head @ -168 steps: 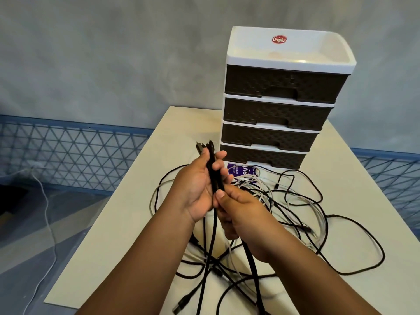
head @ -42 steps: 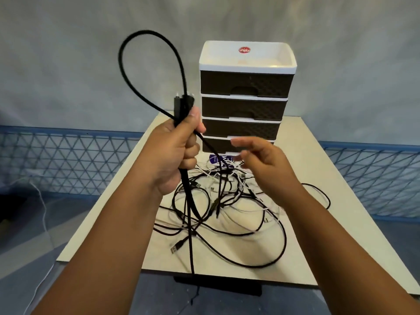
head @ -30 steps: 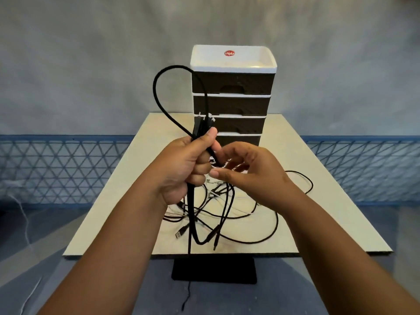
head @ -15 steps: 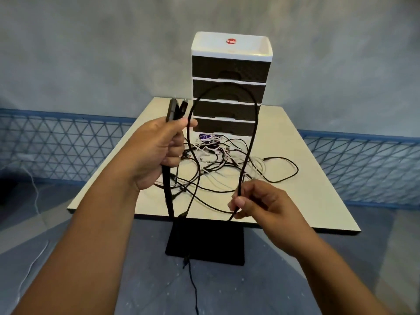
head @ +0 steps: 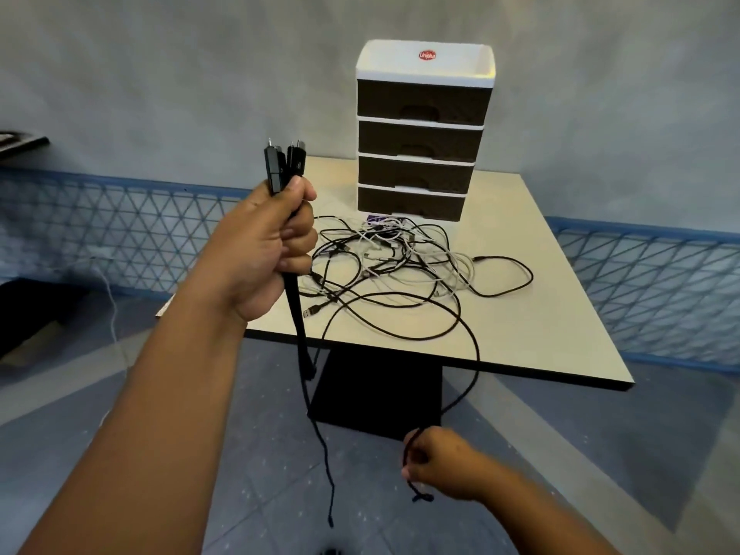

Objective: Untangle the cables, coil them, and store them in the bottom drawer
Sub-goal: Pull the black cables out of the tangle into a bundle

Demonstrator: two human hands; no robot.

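Left hand (head: 264, 254) clenched around a black cable (head: 298, 318), both plug ends (head: 284, 166) standing up out of the fist at 12 o'clock; doubled strands hang down from the fist past the near bench edge toward the floor. Right hand (head: 438, 462), low at 5 o'clock from the left, grasps a run of the same or a second black cable; cannot tell which. From that hand the strand arcs up to the tangle (head: 392, 258) on the bench (head: 540, 334).

Step in hand, by judgement: drawing one black cable free of the pile, ahead of coiling. Most of the task remains; pile still knotted, black and white cables mixed.

Next move probably calls for pulling the arc clear without dragging the pile, then looping the slack back to the left fist.

Drawer unit (head: 420, 130) at 12 o'clock beyond the tangle, all four drawers closed; bottom drawer (head: 412, 204) just behind the pile.

Room: open floor in front of the bench gives space for a long pull. Some loops lie near the near edge and could slide off.
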